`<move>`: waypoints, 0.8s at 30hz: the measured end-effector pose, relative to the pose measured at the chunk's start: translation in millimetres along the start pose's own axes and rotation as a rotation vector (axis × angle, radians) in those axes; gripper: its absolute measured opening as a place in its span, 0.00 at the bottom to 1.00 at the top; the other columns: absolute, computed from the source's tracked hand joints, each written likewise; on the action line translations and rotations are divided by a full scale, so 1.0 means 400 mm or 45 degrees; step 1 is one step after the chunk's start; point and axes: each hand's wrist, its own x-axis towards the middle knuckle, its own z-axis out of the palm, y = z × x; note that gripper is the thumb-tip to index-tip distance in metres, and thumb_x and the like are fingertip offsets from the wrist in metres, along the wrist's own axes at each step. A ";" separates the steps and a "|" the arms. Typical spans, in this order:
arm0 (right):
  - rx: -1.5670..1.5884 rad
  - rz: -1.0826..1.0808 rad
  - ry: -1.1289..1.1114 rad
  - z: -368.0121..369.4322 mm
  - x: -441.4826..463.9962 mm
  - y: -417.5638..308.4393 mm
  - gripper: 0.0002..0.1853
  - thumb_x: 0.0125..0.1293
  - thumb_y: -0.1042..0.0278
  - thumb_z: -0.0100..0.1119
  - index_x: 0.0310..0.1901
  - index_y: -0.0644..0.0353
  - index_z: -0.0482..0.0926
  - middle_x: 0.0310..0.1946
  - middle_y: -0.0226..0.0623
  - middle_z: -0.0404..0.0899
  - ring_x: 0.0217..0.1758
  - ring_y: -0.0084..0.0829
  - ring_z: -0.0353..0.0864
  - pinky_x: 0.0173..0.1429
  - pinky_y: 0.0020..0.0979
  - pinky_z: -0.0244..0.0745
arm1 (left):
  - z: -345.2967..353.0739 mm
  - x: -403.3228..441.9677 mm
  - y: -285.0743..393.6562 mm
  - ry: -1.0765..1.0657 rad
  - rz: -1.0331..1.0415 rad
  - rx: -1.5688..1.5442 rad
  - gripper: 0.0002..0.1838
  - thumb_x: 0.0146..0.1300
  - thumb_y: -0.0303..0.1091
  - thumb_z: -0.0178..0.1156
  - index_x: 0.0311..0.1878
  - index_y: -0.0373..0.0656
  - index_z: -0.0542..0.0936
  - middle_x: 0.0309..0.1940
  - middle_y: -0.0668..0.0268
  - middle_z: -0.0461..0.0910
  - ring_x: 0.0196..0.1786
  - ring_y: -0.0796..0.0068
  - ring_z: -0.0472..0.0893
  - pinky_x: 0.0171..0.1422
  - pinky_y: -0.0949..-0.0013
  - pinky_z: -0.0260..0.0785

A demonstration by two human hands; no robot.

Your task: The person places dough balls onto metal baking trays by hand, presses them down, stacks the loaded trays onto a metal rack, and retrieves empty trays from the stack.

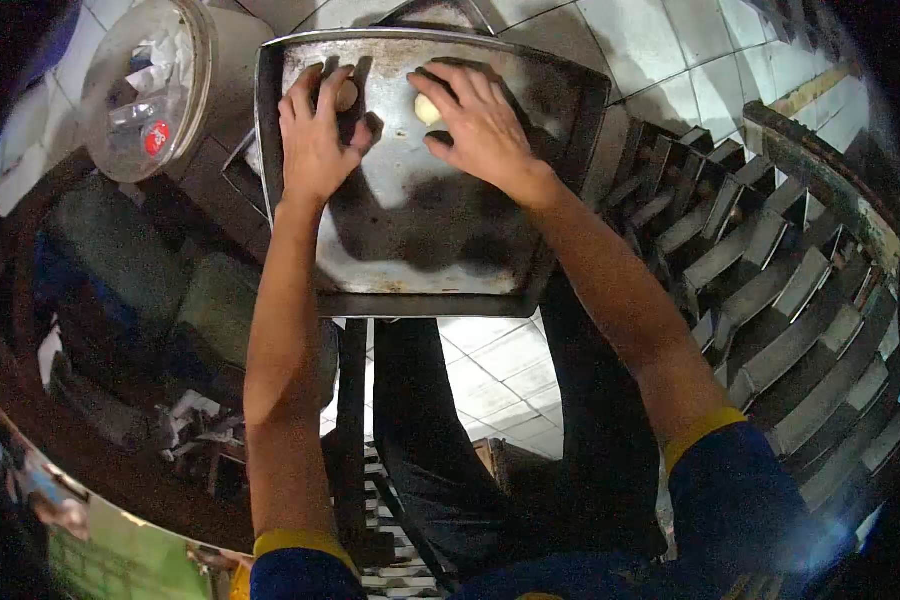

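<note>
A worn metal baking tray [420,245] lies before me with both hands over its far half. At the tray's left, my left hand [313,140] curls its fingers around a small round piece of dough [346,96], which looks brownish in the shadow. My right hand [482,122] bends over a pale ball of dough [428,110], seen between its index finger and thumb. Part of each dough piece is hidden by the fingers. The two hands are apart, with bare tray surface between them.
A white bucket [210,90] holding plastic and paper scraps stands at the upper left. Stacked metal pans [740,240] fill the right side. Another tray's edge [440,12] shows beyond mine. Dark seats or sacks [120,240] lie at the left.
</note>
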 end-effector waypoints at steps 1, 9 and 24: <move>0.001 0.006 -0.002 0.012 0.002 0.003 0.43 0.62 0.59 0.80 0.79 0.49 0.74 0.76 0.41 0.73 0.83 0.48 0.68 0.81 0.52 0.72 | 0.004 0.002 0.000 0.027 0.074 0.039 0.41 0.69 0.38 0.71 0.84 0.49 0.69 0.80 0.45 0.67 0.78 0.34 0.69 0.85 0.41 0.62; -0.268 -0.280 0.018 0.118 0.023 0.057 0.43 0.78 0.43 0.63 0.85 0.61 0.65 0.88 0.47 0.61 0.91 0.46 0.59 0.93 0.50 0.53 | 0.086 0.009 -0.064 -0.085 0.188 0.101 0.34 0.85 0.41 0.53 0.89 0.44 0.62 0.90 0.51 0.59 0.90 0.40 0.59 0.92 0.41 0.53; -0.210 -0.256 -0.072 0.134 0.006 0.045 0.42 0.83 0.42 0.58 0.86 0.65 0.62 0.89 0.51 0.60 0.93 0.49 0.55 0.95 0.54 0.46 | 0.080 0.002 -0.053 -0.164 0.180 0.139 0.38 0.85 0.44 0.51 0.92 0.44 0.57 0.92 0.52 0.55 0.93 0.44 0.55 0.93 0.37 0.47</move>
